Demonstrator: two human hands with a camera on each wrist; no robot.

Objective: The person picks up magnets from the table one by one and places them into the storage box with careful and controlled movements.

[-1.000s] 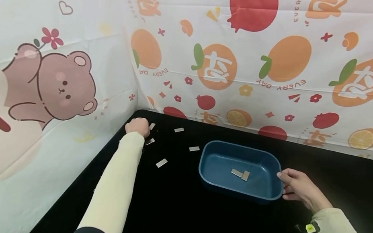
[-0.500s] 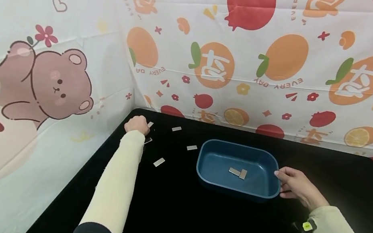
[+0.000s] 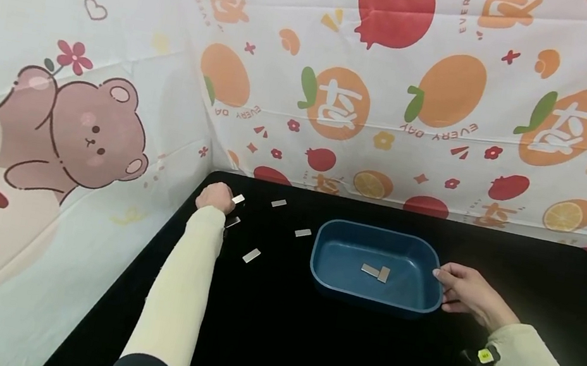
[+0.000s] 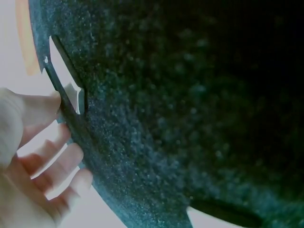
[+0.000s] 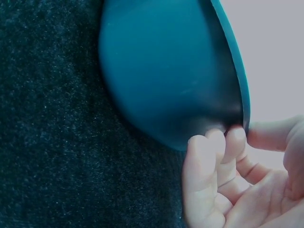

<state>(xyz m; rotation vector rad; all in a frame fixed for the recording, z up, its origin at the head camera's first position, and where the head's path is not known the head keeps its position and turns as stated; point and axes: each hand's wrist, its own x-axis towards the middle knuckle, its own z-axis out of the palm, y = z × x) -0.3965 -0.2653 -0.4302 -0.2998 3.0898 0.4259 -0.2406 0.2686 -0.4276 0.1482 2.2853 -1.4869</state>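
Note:
At the table's far left, my left hand (image 3: 216,197) has its fingers bent beside a small silver rectangular block (image 3: 238,198). In the left wrist view the thumb (image 4: 45,108) is close to this block (image 4: 65,76); whether it is gripped cannot be told. My right hand (image 3: 477,296) pinches the right end of a blue plastic tub (image 3: 373,299). Up close, its thumb (image 5: 273,135) is outside the tub wall (image 5: 156,80) and the other fingertips lie along it. Two silver blocks (image 3: 370,270) lie touching inside the tub.
Several more silver blocks lie loose between the left hand and the tub: one at the back (image 3: 279,203), one near the tub (image 3: 303,233), one in front (image 3: 251,256) and one by the left wrist (image 3: 232,222). Printed cloth (image 3: 351,38) walls the black table (image 3: 301,351) behind and at left.
The block beside my left hand has shifted slightly right and looks brighter. Both hands stay in about the same places, and the tub has not moved. The head view has shifted a little.

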